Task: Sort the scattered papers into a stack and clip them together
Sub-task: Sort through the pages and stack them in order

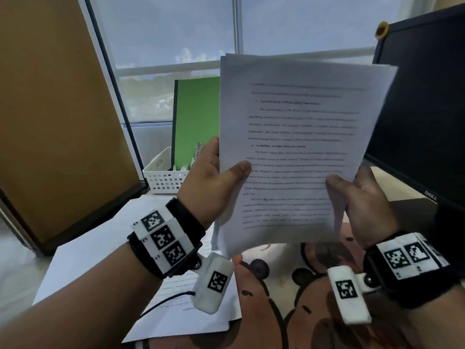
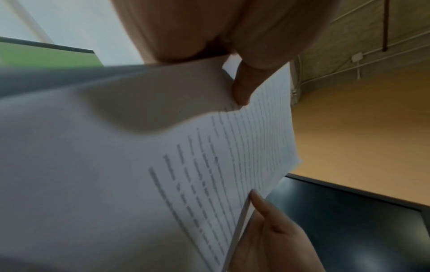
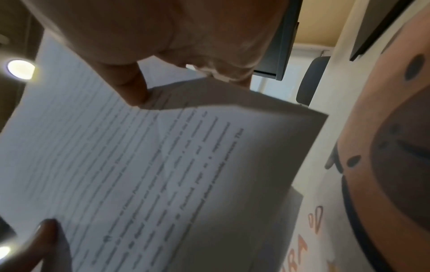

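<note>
A sheaf of printed white papers (image 1: 297, 147) is held upright above the desk, its edges slightly fanned. My left hand (image 1: 214, 172) pinches its left edge, thumb on the front page. My right hand (image 1: 357, 197) pinches the lower right edge, thumb on the front. The left wrist view shows the papers (image 2: 209, 165) with my thumb (image 2: 242, 88) pressed on them. In the right wrist view the papers (image 3: 139, 165) sit under my thumb (image 3: 132, 88). More printed sheets (image 1: 100, 268) lie flat on the desk at the lower left. No clip is in view.
A dark monitor (image 1: 422, 109) stands at the right. A green folder (image 1: 198, 122) leans in a white perforated basket (image 1: 163, 172) behind the hands. A brown board (image 1: 55, 109) stands at the left. A cartoon-printed desk mat (image 1: 302, 298) covers the desk below.
</note>
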{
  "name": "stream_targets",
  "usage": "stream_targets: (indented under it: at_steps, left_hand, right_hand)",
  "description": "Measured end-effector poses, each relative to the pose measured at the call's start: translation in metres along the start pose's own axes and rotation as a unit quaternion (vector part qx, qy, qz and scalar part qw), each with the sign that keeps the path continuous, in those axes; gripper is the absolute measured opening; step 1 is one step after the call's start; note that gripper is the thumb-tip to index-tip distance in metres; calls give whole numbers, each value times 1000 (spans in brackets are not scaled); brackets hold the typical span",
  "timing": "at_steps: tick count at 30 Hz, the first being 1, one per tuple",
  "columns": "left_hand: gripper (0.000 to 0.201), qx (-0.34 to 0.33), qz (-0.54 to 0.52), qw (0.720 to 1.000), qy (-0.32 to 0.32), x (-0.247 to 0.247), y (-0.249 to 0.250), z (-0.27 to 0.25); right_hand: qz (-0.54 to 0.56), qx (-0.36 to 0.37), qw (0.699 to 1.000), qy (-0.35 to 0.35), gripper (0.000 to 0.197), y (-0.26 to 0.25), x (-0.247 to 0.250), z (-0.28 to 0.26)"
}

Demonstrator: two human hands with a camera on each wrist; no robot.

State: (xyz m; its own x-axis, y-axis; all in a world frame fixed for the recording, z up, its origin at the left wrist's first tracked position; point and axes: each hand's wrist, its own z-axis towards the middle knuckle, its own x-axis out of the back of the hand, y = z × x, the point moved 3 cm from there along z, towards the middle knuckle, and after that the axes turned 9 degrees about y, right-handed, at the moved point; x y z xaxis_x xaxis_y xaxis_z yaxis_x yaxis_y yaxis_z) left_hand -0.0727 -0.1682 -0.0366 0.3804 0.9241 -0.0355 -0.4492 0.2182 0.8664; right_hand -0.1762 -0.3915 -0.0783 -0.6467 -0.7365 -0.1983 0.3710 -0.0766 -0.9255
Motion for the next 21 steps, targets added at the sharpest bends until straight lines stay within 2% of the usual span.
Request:
stream_targets:
  at_steps: [4, 7, 9, 12, 13, 16, 18, 21]
  left_hand:
    - [41, -25, -12, 1000, 9, -8, -8, -7]
    - [38, 1, -36, 999, 29, -10, -25, -14]
    - [42, 25, -26, 998, 45, -8, -37, -18]
    - [45, 71, 8, 996, 55, -3, -52, -19]
    - [42, 90, 12, 994, 58, -2, -56, -18]
    - [33, 144, 5, 987, 67, -2, -63, -16]
    - [37, 165, -5, 984, 67, -4, -65, -17]
    - [39, 177, -6, 981, 83, -7, -64, -19]
  right_hand:
    - [-22, 11, 1000, -4, 27, 2, 6, 3]
    - [-41, 28, 999, 11, 22, 1, 9, 7]
    - [-58, 44, 997, 18, 34, 2, 10, 9]
    - [-89, 44, 995, 18, 62, 5, 9, 11]
    - [-100, 40, 994, 23, 64, 6, 9, 12]
    - [-147, 49, 986, 59, 50, 3, 9, 12]
    - [-150, 63, 983, 80, 50, 0, 11, 11]
    - [-121, 38, 991, 50, 51, 5, 9, 10]
